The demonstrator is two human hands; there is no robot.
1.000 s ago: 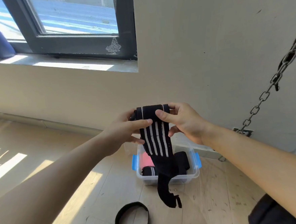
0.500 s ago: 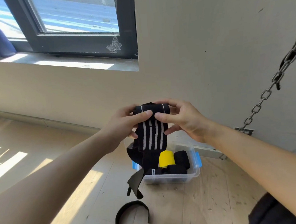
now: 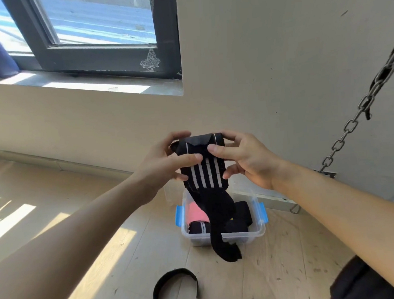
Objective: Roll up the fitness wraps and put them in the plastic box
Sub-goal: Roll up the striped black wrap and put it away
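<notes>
A black fitness wrap with white stripes (image 3: 206, 175) is held up in front of me, its top end partly rolled. My left hand (image 3: 163, 165) pinches the roll's left side and my right hand (image 3: 245, 158) pinches its right side, thumbs pressed on the front. The loose tail hangs down in front of the clear plastic box with blue latches (image 3: 257, 231) on the floor. Inside the box lie rolled black wraps (image 3: 240, 216) and a pink one (image 3: 194, 213).
A black strap (image 3: 172, 284) lies curled on the wooden floor near me. A metal chain (image 3: 361, 109) hangs at the right, anchored at the wall base. A window (image 3: 89, 28) sits in the beige wall at upper left.
The hanging tail has swung from the left back to the middle, covering the yellow roll in the box. The roll at the top has grown slightly between my fingers.
</notes>
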